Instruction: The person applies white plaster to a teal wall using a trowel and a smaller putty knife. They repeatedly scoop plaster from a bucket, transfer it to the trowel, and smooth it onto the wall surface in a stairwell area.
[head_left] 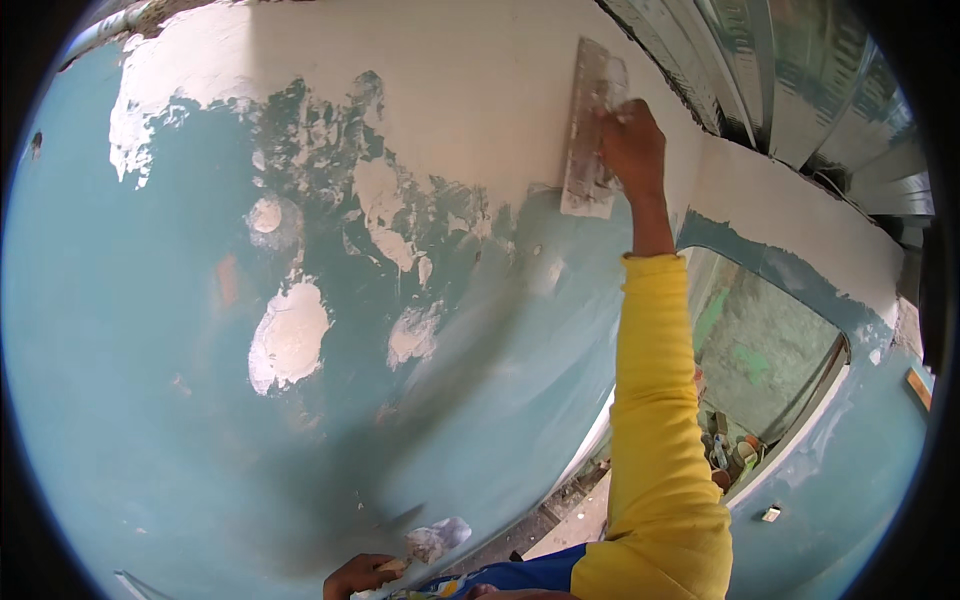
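The right hand [632, 135] is curled tightly round the handle of a trowel [583, 140], whose long blade stands nearly upright against the wall [170, 300], at the lower border of the pale coat [470, 90]. A light, even press with one edge slightly lifted should probably leave fewer ridges, and strokes that overlap the smooth area should blend that ragged border better. The left hand [360, 575], low by the body, looks closed on a plaster-smeared tool [438, 540], partly cut off by the lower edge; keeping it level would likely save drips. Pale patches [290, 335] dot the blue-green surface farther left. Beyond the wall opening [797, 428] lie jumbled small items [738, 455], some rounded like tubs; what they contain is too small to tell.
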